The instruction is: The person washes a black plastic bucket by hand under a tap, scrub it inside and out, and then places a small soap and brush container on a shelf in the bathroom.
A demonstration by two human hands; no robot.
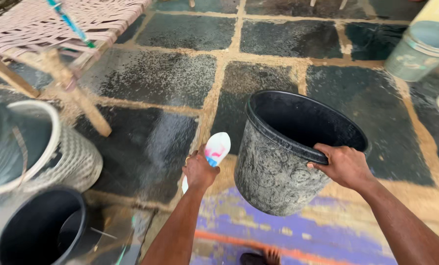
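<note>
Left of the pot stand a woven basket and a black bucket. The left hand, just left of the pot, is closed around a white bottle. The right hand has its fingers curled over the pot's near rim, holding it tilted above the stone floor. A grey bucket sits far right of the pot.

Two black buckets; one pale bucket; one woven basket.
</note>
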